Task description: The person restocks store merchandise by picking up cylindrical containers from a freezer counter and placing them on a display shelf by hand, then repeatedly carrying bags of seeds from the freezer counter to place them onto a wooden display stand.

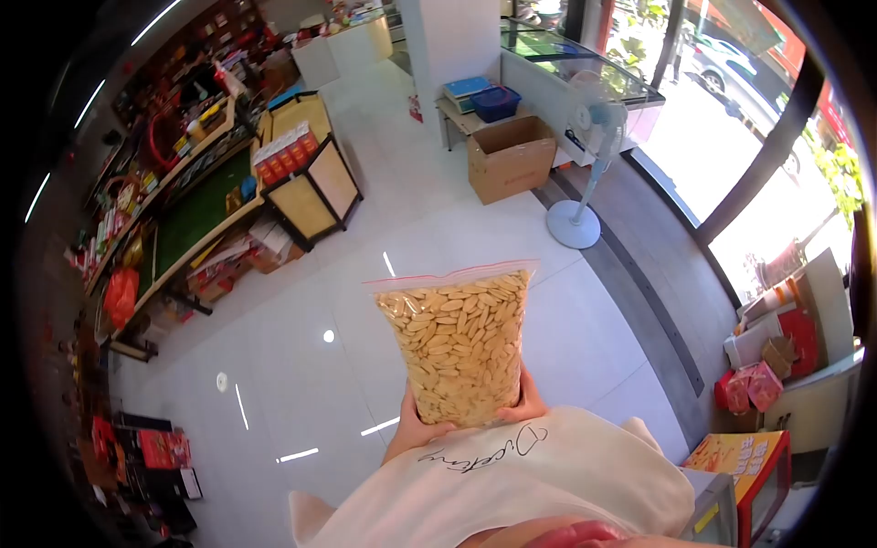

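Note:
A clear zip bag (457,347) full of pale, flat seeds or nuts stands upright in front of my chest, its red-edged top strip facing away from me. My left hand (422,427) grips the lower left side of the bag, and my right hand (524,402) grips its lower right side. Both thumbs show at the near bottom edge; the other fingers are mostly hidden behind the bag.
Shelves with goods and a wood-framed counter (315,183) stand at the left. Ahead are an open cardboard box (512,157), a blue basket (496,103) and a standing fan (574,224). Glass doors line the right, with boxes and a red-edged display (744,457) nearer.

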